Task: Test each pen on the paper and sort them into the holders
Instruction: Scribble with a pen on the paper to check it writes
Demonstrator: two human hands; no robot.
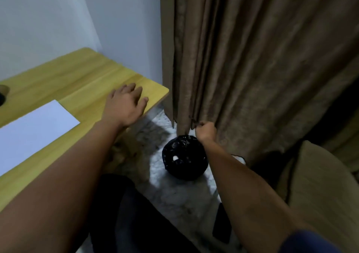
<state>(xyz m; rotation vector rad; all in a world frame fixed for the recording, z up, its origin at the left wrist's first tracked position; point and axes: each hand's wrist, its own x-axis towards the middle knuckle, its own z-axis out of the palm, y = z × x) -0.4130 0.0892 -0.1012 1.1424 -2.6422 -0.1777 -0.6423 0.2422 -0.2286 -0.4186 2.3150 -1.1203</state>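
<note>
Right hand (206, 132) pinching curtain (252, 58) hem above black bin (184, 157); left hand (126, 105) flat, fingers relaxed, on desk (77, 74) right of paper (35, 132)

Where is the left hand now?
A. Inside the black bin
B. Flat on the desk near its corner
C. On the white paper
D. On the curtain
B: the left hand lies with straight fingers on the desk, beside the paper.

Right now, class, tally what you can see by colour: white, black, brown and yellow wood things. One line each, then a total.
White: 1, the paper
Black: 1, the bin lined with a bag
Brown: 1, the curtain
Yellow wood: 1, the desk
Total: 4
No pens show.
</note>
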